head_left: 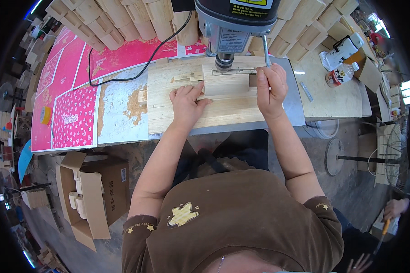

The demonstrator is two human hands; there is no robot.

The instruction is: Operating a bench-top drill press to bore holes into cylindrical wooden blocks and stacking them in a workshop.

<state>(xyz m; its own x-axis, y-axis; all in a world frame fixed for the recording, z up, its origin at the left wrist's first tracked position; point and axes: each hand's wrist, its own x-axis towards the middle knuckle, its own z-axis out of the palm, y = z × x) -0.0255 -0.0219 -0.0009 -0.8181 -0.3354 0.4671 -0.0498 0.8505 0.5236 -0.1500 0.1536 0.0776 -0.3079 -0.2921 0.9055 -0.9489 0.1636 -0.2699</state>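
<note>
A grey bench drill press [237,29] stands at the far middle of the table, its dark chuck [224,62] low over a pale wooden block [228,85]. The block lies lengthwise on a flat wooden board [168,120], and a step is cut into its right end. My right hand [272,88] is closed round the lower end of the press's metal lever [266,50], just right of the block. At the block's left end rests my left hand [188,102], palm down, fingers and thumb apart, the fingertips against the wood. The drill bit's tip cannot be made out.
Shaped wooden pieces [136,18] stand stacked behind the press on both sides. A black cable [123,80] loops over the pink sheet [73,120]. Bottles [341,75] stand at right. Below left is an open carton [100,195]; at lower right, another person's hand [396,208] holds an orange-handled tool.
</note>
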